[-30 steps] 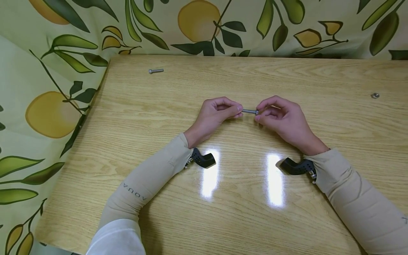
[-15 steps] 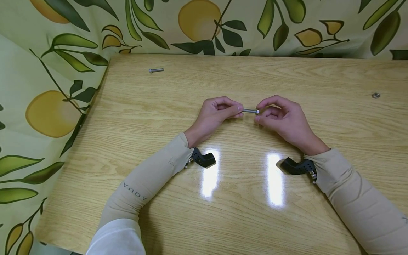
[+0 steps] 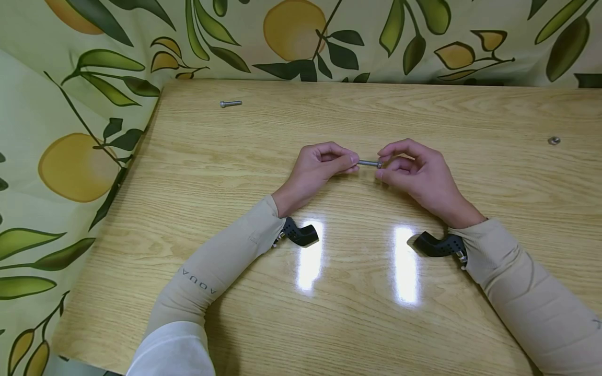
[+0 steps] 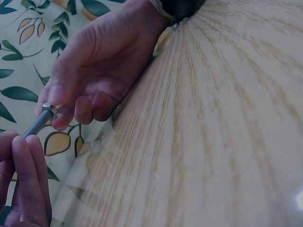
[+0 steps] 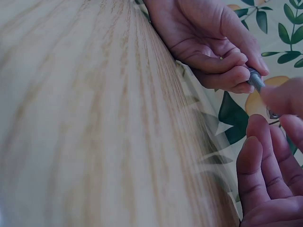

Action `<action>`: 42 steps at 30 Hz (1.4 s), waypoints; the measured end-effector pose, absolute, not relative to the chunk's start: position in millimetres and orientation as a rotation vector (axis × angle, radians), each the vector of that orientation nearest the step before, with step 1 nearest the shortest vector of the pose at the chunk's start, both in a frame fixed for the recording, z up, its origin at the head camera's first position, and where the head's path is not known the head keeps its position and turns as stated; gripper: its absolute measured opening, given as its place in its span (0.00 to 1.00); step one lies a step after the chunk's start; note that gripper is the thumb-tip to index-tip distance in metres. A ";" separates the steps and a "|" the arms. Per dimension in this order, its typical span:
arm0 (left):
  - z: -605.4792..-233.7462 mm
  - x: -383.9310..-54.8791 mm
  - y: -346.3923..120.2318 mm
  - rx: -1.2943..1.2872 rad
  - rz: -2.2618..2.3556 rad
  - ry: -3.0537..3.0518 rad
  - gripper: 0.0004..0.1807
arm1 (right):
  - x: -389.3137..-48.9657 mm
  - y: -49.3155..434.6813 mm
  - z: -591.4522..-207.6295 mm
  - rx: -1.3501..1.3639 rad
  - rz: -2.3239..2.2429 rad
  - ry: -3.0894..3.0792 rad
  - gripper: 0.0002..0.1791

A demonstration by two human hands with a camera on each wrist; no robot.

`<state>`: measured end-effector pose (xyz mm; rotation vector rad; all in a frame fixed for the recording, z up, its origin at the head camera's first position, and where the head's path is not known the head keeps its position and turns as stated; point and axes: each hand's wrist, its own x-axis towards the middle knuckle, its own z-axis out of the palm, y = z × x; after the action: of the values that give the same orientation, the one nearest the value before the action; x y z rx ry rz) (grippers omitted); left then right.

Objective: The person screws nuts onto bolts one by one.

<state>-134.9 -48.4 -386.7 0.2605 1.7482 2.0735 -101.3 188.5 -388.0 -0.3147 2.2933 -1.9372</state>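
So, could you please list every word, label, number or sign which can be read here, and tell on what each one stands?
"AQUA": on the beige fabric left sleeve, upside down in the head view.
A faint mark farther along that sleeve: unreadable.
A dark mark on the beige fabric right sleeve, cut off by the picture's edge: unreadable.
Held silver metal bolt: too small to show any marking.

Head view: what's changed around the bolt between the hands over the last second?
The nut on the bolt shows a darker face than half a second ago, perhaps turned. No visible grip change: left hand still pinching the bolt, right hand at the nut.
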 end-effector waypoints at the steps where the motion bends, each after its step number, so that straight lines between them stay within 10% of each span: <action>1: -387.0 -135.1 -48.4 0.258 2.074 1.747 0.08 | -101.3 188.1 -387.8 -0.312 -1.923 2.308 0.15; 42: -387.1 -135.3 -48.2 0.256 2.075 1.744 0.08 | -100.9 187.3 -388.3 -0.387 -1.944 2.315 0.14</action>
<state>-135.3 -48.2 -387.1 0.2557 1.7442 2.0749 -100.9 187.3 -388.3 -0.3875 2.3152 -1.9441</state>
